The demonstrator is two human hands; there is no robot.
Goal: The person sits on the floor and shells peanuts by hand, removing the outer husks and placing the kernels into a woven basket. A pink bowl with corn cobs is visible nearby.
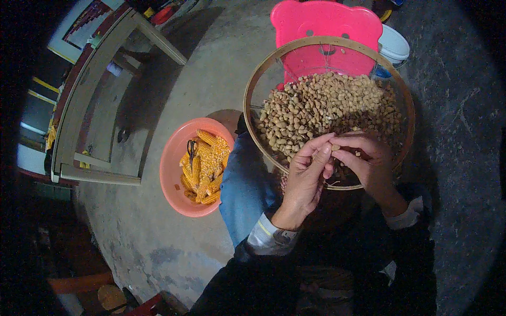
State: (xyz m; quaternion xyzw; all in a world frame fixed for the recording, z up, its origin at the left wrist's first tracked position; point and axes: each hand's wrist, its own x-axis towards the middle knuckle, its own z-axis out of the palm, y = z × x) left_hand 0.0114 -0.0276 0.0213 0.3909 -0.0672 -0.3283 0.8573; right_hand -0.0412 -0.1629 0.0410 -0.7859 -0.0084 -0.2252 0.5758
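Observation:
My left hand (pixel 308 176) and my right hand (pixel 371 163) meet over the near edge of a round wooden-rimmed sieve (pixel 252 68). Between the fingertips of both is a small tan nut-like piece (pixel 336 148), mostly covered by the fingers. Both hands are closed in a pinch. Another small pale bit (pixel 358 154) shows by the right fingers. Inside the sieve lies a broad heap of brown, rounded nut-like pieces (pixel 321 97), whose exact kind I cannot make out. My hands and their shadow hide the heap's near part.
A bright pink stool or chair (pixel 327 21) with rounded ears stands behind the sieve, beside a white bucket (pixel 395 45). On the concrete floor to the left sits an orange basin (pixel 169 181) with corn cobs, loose kernels and dark-handled scissors (pixel 191 150). A wooden table (pixel 100 176) stands farther left.

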